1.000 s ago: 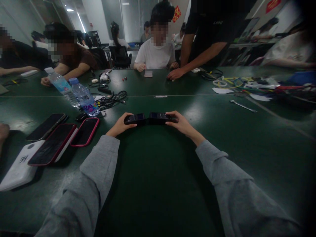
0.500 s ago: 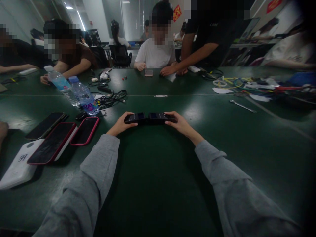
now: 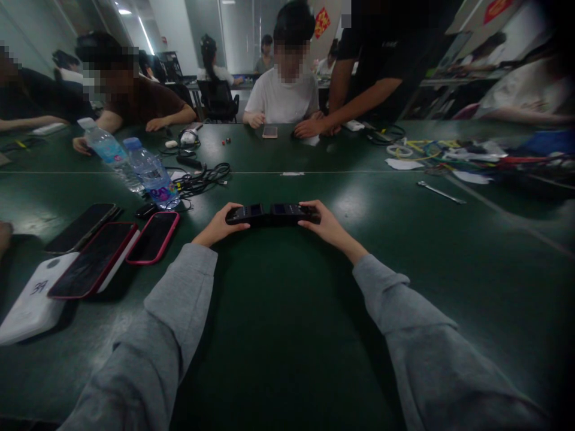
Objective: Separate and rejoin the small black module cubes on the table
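Observation:
Two small black devices lie end to end on the green table (image 3: 287, 335) straight ahead of me. My left hand (image 3: 219, 226) grips the left black device (image 3: 247, 214) at its outer end, fingers curled round it. My right hand (image 3: 324, 223) grips the right black device (image 3: 288, 212) the same way. The two devices touch in the middle. Both my arms in grey sleeves reach forward over the table.
Several phones (image 3: 153, 237) and a white box (image 3: 31, 302) lie at the left. Two water bottles (image 3: 150, 178) and tangled black cables (image 3: 202, 178) stand behind them. Other people sit across the table; one person's hands (image 3: 314, 127) rest by a phone. Cables and a metal tool (image 3: 440, 193) lie at the right.
My hands and the two devices have stayed in place. The standing person across the table shifted their hands left towards the seated person's phone.

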`<control>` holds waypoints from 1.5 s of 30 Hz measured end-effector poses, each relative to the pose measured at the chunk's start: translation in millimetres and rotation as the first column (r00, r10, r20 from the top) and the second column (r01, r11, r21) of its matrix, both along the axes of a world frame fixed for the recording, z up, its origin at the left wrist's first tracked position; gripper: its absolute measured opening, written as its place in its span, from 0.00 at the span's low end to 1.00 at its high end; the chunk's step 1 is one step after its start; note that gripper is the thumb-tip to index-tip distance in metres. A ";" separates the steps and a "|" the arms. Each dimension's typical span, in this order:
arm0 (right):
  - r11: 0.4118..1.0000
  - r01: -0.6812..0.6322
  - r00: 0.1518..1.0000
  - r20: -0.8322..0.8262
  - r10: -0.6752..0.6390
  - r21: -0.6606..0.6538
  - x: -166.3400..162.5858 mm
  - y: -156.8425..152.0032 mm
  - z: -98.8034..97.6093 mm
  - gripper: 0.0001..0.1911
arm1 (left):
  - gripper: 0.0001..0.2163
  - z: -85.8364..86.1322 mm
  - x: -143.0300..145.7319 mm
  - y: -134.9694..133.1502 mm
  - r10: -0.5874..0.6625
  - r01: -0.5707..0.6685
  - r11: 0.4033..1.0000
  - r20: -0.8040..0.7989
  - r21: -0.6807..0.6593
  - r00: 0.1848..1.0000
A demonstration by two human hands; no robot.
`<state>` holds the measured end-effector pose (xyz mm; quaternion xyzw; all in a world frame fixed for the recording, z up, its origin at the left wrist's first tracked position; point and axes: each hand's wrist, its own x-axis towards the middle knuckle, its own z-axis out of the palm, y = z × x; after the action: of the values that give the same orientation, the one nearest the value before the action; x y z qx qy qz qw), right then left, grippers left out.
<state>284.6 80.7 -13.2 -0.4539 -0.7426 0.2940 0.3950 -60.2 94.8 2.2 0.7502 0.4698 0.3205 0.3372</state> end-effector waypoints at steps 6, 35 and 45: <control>1.000 -0.004 0.999 -0.041 0.005 0.019 1.5 1.7 -2.0 0.25 | 0.26 1.6 -0.9 -0.2 -0.012 0.012 1.000 0.005 -0.015 1.000; 0.995 0.030 0.998 -0.059 -0.036 -0.099 -3.0 -6.6 9.3 0.26 | 0.26 -5.5 -6.7 7.1 -0.054 0.055 0.998 -0.038 0.034 0.998; 0.993 0.048 0.998 0.036 -0.045 -0.104 -6.2 -7.7 11.0 0.32 | 0.26 -6.8 -5.5 7.5 -0.057 0.058 0.998 -0.024 0.034 0.998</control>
<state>278.3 72.9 -2.2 -0.4961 -0.7218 0.3157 0.3649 -65.7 102.3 -4.6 0.7729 0.4463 0.3099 0.3278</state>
